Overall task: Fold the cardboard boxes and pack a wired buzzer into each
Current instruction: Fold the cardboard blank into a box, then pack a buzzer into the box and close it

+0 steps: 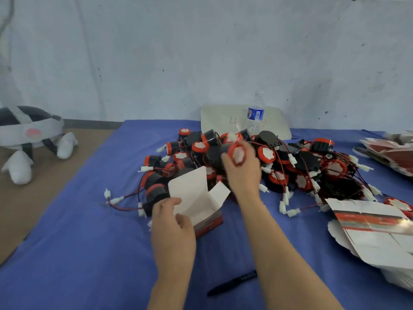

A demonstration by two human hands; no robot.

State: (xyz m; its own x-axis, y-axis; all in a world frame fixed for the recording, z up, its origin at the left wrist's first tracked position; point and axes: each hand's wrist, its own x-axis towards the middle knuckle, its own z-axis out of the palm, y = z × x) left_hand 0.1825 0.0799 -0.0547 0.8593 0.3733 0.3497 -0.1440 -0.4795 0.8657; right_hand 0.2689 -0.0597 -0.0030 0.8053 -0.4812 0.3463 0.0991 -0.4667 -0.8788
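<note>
On the table (67, 253): blue cloth, buzzer pile (279, 166) behind.
Left hand (173, 222): grip curled round open box (201, 204).
Right hand (242, 171): arm outstretched, grip pinching a buzzer (237, 154) above the pile.

Our two bare forearms, left hand (173, 229) and right hand (242, 170): no sleeves, gloves, rings, watch.

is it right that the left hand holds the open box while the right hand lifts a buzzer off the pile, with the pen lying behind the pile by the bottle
Not quite. In the head view the pen lies near the front of the blue cloth, between the two forearms, not behind the pile by the bottle. The rest holds: the left hand holds the open box while the right hand lifts a buzzer.
</note>
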